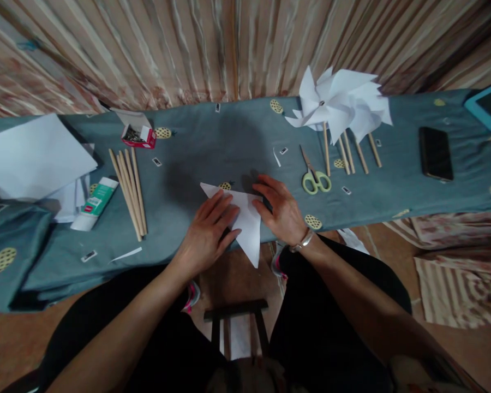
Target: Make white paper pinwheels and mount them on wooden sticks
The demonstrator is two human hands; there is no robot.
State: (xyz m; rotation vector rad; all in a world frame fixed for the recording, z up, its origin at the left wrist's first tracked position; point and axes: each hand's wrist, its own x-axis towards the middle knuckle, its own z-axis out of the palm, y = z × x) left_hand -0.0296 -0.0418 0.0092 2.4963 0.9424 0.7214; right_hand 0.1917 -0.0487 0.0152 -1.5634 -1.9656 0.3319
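A sheet of white paper point(247, 224), folded into a triangle, lies at the front edge of the cloth-covered table, one corner pointing down past the edge. My left hand point(208, 229) rests flat on its left part, fingers spread and pressing it down. At the paper's right corner is my right hand point(282, 210), its thumb touching the corner and its fingers stretched out beside it, apart from the thumb. A bracelet point(305, 240) circles my right wrist. Green-handled scissors point(316, 181) lie just beyond my right hand, blades pointing away.
Finished white paper pinwheels point(339, 103) on wooden sticks lie at the back right, near a black phone point(435, 153). To the left are loose wooden sticks point(130, 191), a glue tube point(95, 204), an open red box point(141, 136) of small metal pieces and white sheets point(33, 153).
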